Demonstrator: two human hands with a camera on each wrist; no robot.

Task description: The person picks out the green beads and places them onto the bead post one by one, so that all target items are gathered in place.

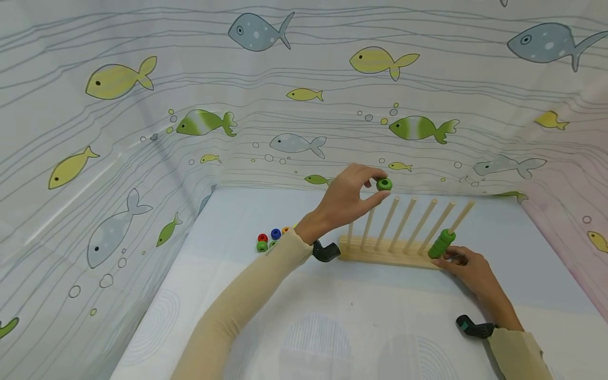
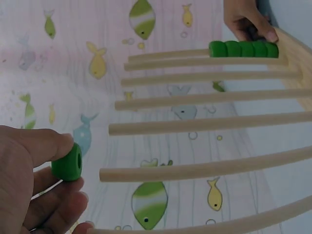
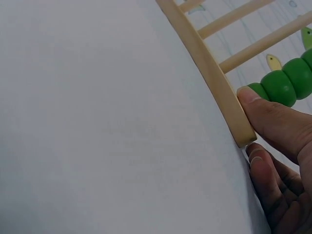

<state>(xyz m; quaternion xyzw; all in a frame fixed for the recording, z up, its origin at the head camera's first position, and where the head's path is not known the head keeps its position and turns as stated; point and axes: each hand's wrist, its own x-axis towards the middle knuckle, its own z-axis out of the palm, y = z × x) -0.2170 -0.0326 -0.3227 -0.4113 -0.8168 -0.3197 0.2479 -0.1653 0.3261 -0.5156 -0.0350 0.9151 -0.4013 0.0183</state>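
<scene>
My left hand [image 1: 345, 194] pinches a green bead [image 1: 386, 186] between thumb and fingers, above the tips of the upright wooden rods. In the left wrist view, the hole of that bead [image 2: 67, 165] faces the rods, and a gap separates it from the closest rod tip. The wooden rack [image 1: 385, 256] has a long flat base with several rods in a row. Several green beads [image 1: 442, 244] are stacked low on its rightmost rod. My right hand [image 1: 476, 270] grips the right end of the base, thumb [image 3: 265, 114] on the wood beside the lowest bead.
Left of the rack, a small group of loose beads lies on the table, among them a red bead [image 1: 263, 238] and a blue bead [image 1: 276, 233]; my left forearm partly hides the group. Fish-printed sheeting [image 1: 266, 79] rises behind the white table [image 1: 361, 311] and at both sides.
</scene>
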